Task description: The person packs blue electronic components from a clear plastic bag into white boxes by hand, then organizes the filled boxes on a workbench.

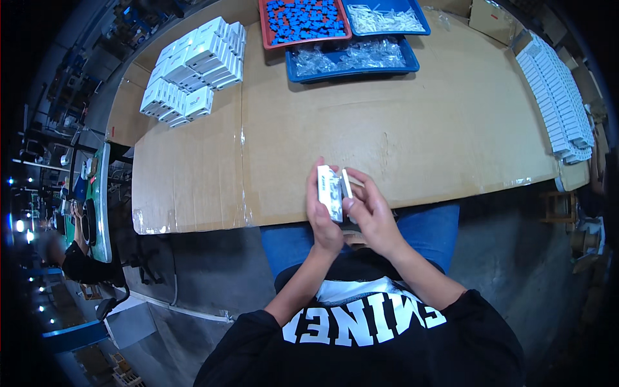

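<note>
Just over the table's near edge, my left hand [326, 233] is closed around a small white cardboard box [324, 184]. Its right side, facing my other hand, looks open, and shiny clear plastic [335, 193] shows there. Between the fingers and thumb of my right hand [376, 218] is a thin white flat piece [347, 183], held close beside the box. Whether that piece is the box's own lid or a separate part, I cannot tell.
Stacked white boxes [200, 55] stand at the table's back left, and long rows of white boxes [556, 97] line its right edge. At the back are a red tray [263, 29] of blue parts, a blue tray [427, 29] of white pieces and another blue tray [354, 75] of clear bags.
</note>
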`<state>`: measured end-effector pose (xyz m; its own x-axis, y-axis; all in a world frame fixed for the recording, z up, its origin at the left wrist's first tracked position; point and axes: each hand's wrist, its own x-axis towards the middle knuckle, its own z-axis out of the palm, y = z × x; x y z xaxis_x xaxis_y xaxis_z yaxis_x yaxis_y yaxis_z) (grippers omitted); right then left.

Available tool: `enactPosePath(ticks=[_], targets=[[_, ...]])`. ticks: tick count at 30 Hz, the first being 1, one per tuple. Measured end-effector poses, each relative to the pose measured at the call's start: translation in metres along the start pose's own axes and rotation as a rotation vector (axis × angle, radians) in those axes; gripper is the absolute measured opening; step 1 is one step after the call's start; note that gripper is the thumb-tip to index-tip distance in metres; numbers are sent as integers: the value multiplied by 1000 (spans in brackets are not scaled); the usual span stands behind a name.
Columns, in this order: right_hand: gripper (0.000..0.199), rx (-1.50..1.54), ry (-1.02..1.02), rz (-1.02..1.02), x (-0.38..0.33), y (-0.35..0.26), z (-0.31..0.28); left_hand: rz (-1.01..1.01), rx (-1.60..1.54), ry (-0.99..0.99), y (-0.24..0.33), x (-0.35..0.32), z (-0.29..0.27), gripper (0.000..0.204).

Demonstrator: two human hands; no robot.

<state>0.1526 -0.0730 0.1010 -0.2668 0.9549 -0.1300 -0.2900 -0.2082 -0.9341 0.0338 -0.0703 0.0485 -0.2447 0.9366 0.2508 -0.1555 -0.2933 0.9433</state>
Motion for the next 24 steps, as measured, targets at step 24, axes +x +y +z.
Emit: enactPosePath(ticks=[24], targets=[[25, -1213, 178, -422, 62, 18, -64, 64, 974, -367, -18, 81, -54, 93]])
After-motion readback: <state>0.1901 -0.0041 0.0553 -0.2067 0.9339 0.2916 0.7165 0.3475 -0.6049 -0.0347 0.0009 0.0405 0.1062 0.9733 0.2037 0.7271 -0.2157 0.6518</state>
